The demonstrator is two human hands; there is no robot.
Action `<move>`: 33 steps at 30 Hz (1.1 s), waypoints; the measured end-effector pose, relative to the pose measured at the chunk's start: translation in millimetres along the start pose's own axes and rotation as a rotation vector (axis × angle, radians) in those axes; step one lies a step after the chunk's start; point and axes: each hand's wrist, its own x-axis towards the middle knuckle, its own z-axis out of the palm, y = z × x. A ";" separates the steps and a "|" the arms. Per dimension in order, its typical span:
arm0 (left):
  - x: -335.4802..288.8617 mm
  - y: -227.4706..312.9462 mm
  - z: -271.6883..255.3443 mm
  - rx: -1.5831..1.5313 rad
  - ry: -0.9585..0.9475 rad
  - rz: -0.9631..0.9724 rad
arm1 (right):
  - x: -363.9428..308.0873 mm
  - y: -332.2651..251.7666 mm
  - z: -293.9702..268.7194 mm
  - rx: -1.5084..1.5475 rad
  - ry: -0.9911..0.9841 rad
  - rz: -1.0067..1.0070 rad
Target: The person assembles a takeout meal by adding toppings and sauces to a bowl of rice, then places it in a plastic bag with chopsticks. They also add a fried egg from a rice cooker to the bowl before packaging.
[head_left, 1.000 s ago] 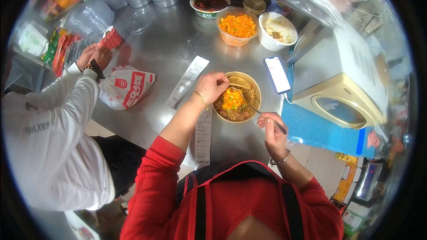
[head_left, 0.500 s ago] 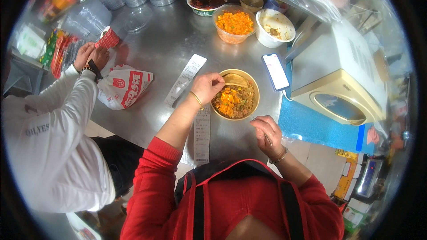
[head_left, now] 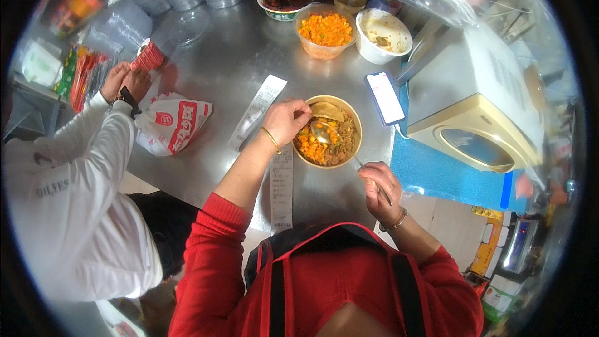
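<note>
My right hand (head_left: 379, 186) grips silver metal spoon (head_left: 323, 131), head at diced orange topping (head_left: 308, 145) inside round tan bowl (head_left: 324, 166), fingers outside, clean; left hand (head_left: 285, 121) at bowl's far-left rim, seemingly steadying; can't tell if pinching.

Bowl rim (head_left: 329, 166) partly hidden at left; receipt print (head_left: 282, 188) — too small to read; upper-left packages (head_left: 81, 3) blurred.

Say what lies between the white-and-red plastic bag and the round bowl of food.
A paper receipt strip, then the left hand, in that order; the head view shows it.
</note>
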 end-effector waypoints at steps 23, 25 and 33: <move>-46.3 10.5 7.4 0.327 0.187 0.318 | 138.2 73.0 -7.8 0.774 0.655 0.405; -50.3 11.8 1.3 0.301 0.262 0.305 | 176.3 99.9 4.1 0.715 0.635 0.413; -88.5 -17.9 -13.9 0.215 0.389 0.010 | 207.0 133.8 32.1 0.714 0.164 0.922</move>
